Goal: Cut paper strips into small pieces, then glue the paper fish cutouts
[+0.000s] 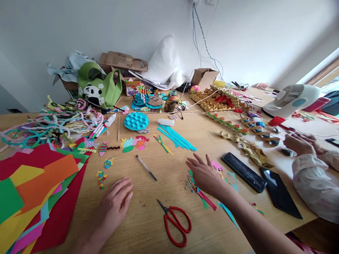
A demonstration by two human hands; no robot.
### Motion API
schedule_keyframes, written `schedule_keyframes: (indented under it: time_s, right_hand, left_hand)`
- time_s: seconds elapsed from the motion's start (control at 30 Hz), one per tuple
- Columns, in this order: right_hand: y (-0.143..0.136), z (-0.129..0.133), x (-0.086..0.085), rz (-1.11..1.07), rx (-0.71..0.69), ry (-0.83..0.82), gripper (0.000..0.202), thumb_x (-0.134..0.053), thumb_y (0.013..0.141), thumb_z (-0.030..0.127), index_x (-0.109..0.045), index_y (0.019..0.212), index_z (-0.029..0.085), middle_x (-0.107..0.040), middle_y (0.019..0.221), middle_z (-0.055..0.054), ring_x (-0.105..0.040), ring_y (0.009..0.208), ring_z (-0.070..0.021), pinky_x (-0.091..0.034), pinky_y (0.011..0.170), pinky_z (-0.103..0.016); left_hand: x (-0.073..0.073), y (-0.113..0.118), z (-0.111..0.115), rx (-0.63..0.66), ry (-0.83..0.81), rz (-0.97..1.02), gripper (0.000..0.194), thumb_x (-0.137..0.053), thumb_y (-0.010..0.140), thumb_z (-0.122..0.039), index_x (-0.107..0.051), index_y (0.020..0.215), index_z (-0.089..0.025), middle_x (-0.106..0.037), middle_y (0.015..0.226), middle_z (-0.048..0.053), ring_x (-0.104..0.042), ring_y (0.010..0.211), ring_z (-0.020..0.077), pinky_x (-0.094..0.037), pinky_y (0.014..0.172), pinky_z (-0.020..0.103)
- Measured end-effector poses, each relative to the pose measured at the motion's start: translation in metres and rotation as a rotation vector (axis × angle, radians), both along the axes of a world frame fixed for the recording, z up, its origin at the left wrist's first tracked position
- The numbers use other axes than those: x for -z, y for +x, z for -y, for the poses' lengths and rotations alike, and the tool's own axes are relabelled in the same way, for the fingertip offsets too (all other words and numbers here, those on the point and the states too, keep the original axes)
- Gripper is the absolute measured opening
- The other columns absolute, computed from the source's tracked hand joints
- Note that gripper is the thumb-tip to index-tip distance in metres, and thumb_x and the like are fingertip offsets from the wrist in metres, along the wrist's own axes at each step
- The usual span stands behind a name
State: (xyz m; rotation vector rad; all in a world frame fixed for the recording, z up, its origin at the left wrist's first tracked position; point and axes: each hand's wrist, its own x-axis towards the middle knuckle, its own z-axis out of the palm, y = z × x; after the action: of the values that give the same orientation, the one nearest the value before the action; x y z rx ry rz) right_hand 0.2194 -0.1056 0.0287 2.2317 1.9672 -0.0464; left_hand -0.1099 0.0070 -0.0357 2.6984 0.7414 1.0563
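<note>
My left hand [115, 202] rests on the wooden table, holding nothing, its fingers loosely extended. My right hand [203, 175] is spread palm down over a pile of coloured paper scraps [208, 200]; whether it touches them is hard to see. Between my hands lie a pen [146, 167] and red-handled scissors [177, 223], blades slightly apart. Beyond are blue paper strips [177, 138], yellow and green strips [163, 144], paper cutouts [134, 143] and a blue paper disc [136, 121] with raised folds. Small paper dots [101, 179] are beside my left hand.
Coloured paper sheets [48, 173] and pipe cleaners [55, 122] cover the left side. A green panda bag [99, 86] stands behind. At right are a black phone [243, 171], a dark flat object [280, 193], a white fan [293, 100] and another person's hands [302, 142].
</note>
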Motion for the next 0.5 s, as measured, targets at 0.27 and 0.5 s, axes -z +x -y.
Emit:
schedule_keyframes:
  time_s: [0.27, 0.5]
  right_hand:
    - [0.002, -0.086, 0.011, 0.003, 0.113, 0.08, 0.063, -0.042, 0.079, 0.005, -0.047, 0.14, 0.019, -0.029, 0.154, -0.013, -0.016, 0.143, -0.0366, -0.015, 0.109, -0.067]
    - [0.016, -0.081, 0.005, -0.026, 0.028, 0.005, 0.053, -0.046, 0.072, 0.003, -0.07, 0.113, 0.026, -0.045, 0.144, -0.009, -0.013, 0.144, -0.0351, -0.005, 0.11, -0.067]
  left_hand:
    - [0.002, -0.003, -0.005, -0.02, 0.019, 0.015, 0.02, -0.051, 0.089, -0.019, -0.066, 0.103, -0.019, -0.069, 0.107, 0.008, -0.064, 0.103, 0.0209, -0.057, 0.087, 0.036]
    - [0.0, -0.003, -0.004, -0.022, 0.002, 0.014, 0.02, -0.052, 0.089, -0.019, -0.065, 0.104, -0.019, -0.069, 0.109, 0.008, -0.064, 0.104, 0.0213, -0.057, 0.088, 0.037]
